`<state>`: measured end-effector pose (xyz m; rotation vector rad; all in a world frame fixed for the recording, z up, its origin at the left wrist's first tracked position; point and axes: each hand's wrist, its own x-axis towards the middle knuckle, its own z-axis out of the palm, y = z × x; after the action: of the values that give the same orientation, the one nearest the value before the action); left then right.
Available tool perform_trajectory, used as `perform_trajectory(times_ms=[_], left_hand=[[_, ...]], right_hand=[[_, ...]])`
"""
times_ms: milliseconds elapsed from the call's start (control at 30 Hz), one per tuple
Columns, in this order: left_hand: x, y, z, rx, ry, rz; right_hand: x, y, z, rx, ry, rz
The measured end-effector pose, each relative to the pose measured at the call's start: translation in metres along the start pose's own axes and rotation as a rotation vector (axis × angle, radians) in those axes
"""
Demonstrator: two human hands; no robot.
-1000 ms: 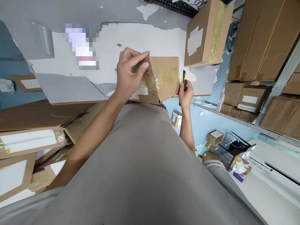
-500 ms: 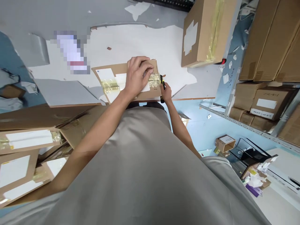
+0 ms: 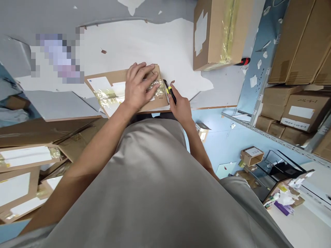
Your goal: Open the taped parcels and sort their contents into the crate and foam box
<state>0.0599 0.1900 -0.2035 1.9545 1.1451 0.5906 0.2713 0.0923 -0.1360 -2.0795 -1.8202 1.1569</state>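
A flat cardboard box with white labels and shiny clear tape lies near the front edge of the worktable. My left hand rests on top of it, fingers spread over the label and tape. Beside the box's right end, my right hand is closed around a black and yellow utility knife. The knife's tip points toward the taped end; whether the blade touches the box I cannot tell.
A taller taped carton stands at the table's right back, with a red and black handle beside it. Opened cartons are stacked at lower left. Shelves of boxes line the right. A blurred-out patch covers something at left.
The view has shifted, so the table things appear further left. My right hand has come up beside the box's end, and the knife has tilted. My left hand stays on the box, fingers more spread.
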Motion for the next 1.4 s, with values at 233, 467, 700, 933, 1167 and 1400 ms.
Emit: perform_trajectory(times_ms=[233,467,700,933,1167,1400], left_hand=[[0.000,-0.004,0.002,-0.129,0.071,-0.013],[-0.003,-0.016,0.009,-0.182,0.061,-0.049],[0.005,-0.004,0.004,-0.159,0.030,-0.041],[0.004,0.005,0.001,-0.155,-0.007,-0.039],[-0.002,-0.001,0.000,-0.132,0.016,0.027],[-0.007,-0.012,-0.007,-0.139,0.011,0.061]], right_hand=[[0.004,-0.045,-0.018,-0.169,-0.128,0.187],[0.004,-0.055,-0.004,-0.197,-0.102,0.270],[0.013,-0.057,0.001,-0.183,-0.071,0.264],[0.003,-0.060,-0.007,-0.238,-0.115,0.321],[-0.003,-0.057,-0.012,-0.233,-0.137,0.279],[-0.012,-0.068,-0.025,-0.243,-0.172,0.270]])
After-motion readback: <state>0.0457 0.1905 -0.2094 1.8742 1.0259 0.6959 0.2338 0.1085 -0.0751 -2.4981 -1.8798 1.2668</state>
